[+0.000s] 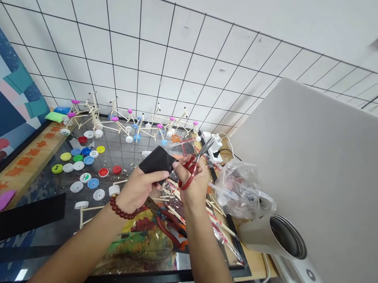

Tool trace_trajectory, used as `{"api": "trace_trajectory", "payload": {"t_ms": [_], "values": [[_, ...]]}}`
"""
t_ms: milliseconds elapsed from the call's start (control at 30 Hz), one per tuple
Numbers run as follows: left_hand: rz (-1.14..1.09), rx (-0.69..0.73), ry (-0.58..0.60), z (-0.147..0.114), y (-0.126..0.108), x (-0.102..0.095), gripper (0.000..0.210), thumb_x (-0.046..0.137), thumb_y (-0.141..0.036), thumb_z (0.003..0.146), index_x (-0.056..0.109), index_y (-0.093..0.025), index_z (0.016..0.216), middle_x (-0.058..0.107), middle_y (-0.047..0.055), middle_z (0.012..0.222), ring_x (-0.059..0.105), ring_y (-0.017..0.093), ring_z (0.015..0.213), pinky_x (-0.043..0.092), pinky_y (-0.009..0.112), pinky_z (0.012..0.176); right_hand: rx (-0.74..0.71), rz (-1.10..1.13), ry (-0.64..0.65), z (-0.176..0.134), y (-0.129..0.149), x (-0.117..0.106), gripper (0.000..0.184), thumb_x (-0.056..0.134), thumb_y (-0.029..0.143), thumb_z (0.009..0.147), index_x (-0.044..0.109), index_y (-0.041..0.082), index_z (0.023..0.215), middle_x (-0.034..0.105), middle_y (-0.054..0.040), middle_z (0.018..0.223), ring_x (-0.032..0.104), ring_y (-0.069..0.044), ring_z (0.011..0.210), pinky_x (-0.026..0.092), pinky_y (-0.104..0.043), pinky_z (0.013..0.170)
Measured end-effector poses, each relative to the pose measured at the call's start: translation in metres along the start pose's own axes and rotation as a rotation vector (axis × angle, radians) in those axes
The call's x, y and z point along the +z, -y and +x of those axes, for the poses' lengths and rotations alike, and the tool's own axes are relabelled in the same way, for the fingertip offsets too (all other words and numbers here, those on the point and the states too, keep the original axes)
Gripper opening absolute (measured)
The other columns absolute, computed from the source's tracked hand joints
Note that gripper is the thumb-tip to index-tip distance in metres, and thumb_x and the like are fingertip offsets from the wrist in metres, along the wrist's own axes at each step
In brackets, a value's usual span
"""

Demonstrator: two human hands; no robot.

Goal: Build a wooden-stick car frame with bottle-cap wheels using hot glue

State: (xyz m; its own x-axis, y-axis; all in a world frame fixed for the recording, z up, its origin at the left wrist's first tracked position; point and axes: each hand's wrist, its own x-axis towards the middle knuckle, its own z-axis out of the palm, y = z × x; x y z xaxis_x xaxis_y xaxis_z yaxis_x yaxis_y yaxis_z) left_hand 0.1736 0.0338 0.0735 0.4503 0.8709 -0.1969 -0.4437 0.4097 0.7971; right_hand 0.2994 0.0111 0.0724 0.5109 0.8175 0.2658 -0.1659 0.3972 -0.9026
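Observation:
My left hand, with a dark red bead bracelet at the wrist, grips a small black sheet between thumb and fingers. My right hand has red-handled scissors hooked on it, blades pointing up and away. Its thumb and fingertips pinch close to the sheet's right edge; whether they touch it is hard to tell. Below the hands lie pliers with red handles. A longer black strip rests at the table's left.
Colored bottle caps are scattered left of my hands. Small stick frames with caps and pink pieces stand along the wall. Thin wooden sticks, a clear plastic bag, a beige cup and a power strip are at right.

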Motion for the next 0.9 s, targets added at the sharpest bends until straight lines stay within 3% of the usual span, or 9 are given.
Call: {"api": "trace_trajectory", "payload": {"t_ms": [167, 333, 567, 667, 800, 833, 900], "values": [[0.040, 0.083, -0.062, 0.002, -0.002, -0.003, 0.030, 0.088, -0.019, 0.054, 0.074, -0.012, 0.080, 0.068, 0.000, 0.070, 0.055, 0.008, 0.058, 0.041, 0.020, 0.047, 0.011, -0.001, -0.002, 0.003, 0.002, 0.005, 0.031, 0.083, 0.025, 0.061, 0.057, 0.021, 0.077, 0.059, 0.0063, 0.067, 0.052, -0.009, 0.061, 0.042, -0.023, 0.060], [-0.114, 0.231, -0.175, 0.002, -0.001, -0.002, 0.034, 0.089, -0.018, 0.054, 0.076, -0.016, 0.086, 0.074, 0.002, 0.081, 0.064, 0.011, 0.069, 0.045, 0.019, 0.054, 0.084, 0.029, 0.018, -0.003, 0.000, 0.012, 0.039, 0.087, 0.027, 0.056, 0.056, 0.021, 0.078, 0.063, 0.0046, 0.072, 0.059, -0.012, 0.068, 0.049, -0.027, 0.069], [-0.228, 0.296, -0.086, 0.004, -0.001, 0.001, 0.021, 0.084, -0.022, 0.063, 0.076, -0.016, 0.082, 0.076, 0.006, 0.085, 0.070, 0.019, 0.086, 0.053, 0.031, 0.082, 0.101, -0.016, 0.150, -0.017, -0.010, 0.022, 0.038, 0.087, 0.027, 0.060, 0.055, 0.022, 0.081, 0.064, 0.0047, 0.071, 0.058, -0.012, 0.064, 0.048, -0.026, 0.066], [0.020, 0.200, 0.062, 0.001, -0.015, -0.008, 0.020, 0.079, -0.031, 0.071, 0.077, -0.016, 0.084, 0.075, 0.006, 0.081, 0.068, 0.017, 0.080, 0.052, 0.026, 0.072, 0.085, -0.014, 0.125, -0.011, -0.004, 0.020, 0.038, 0.087, 0.024, 0.058, 0.055, 0.022, 0.079, 0.063, 0.0053, 0.069, 0.058, -0.011, 0.063, 0.048, -0.026, 0.065], [0.761, -0.033, 0.484, -0.021, -0.054, -0.027, 0.022, 0.076, -0.036, 0.075, 0.077, -0.015, 0.068, 0.067, 0.004, 0.057, 0.058, 0.011, 0.054, 0.042, 0.021, 0.051, 0.106, -0.094, 0.137, 0.007, 0.018, 0.006, 0.041, 0.089, 0.021, 0.051, 0.054, 0.021, 0.073, 0.062, 0.0056, 0.066, 0.057, -0.011, 0.062, 0.047, -0.024, 0.062], [0.852, -0.016, 0.507, -0.029, -0.063, -0.030, 0.021, 0.076, -0.036, 0.074, 0.077, -0.016, 0.068, 0.066, 0.003, 0.056, 0.056, 0.011, 0.052, 0.040, 0.021, 0.049, 0.131, -0.136, 0.171, 0.011, 0.025, 0.002, 0.041, 0.089, 0.020, 0.050, 0.055, 0.021, 0.073, 0.061, 0.0056, 0.066, 0.056, -0.010, 0.062, 0.046, -0.023, 0.061], [0.789, 0.141, 0.353, -0.044, -0.076, -0.033, 0.024, 0.075, -0.035, 0.076, 0.074, -0.016, 0.061, 0.066, 0.004, 0.055, 0.054, 0.010, 0.049, 0.040, 0.021, 0.047, 0.190, -0.237, 0.264, 0.014, 0.037, -0.003, 0.040, 0.088, 0.019, 0.049, 0.056, 0.020, 0.073, 0.061, 0.0051, 0.066, 0.056, -0.010, 0.061, 0.045, -0.023, 0.059]]}}
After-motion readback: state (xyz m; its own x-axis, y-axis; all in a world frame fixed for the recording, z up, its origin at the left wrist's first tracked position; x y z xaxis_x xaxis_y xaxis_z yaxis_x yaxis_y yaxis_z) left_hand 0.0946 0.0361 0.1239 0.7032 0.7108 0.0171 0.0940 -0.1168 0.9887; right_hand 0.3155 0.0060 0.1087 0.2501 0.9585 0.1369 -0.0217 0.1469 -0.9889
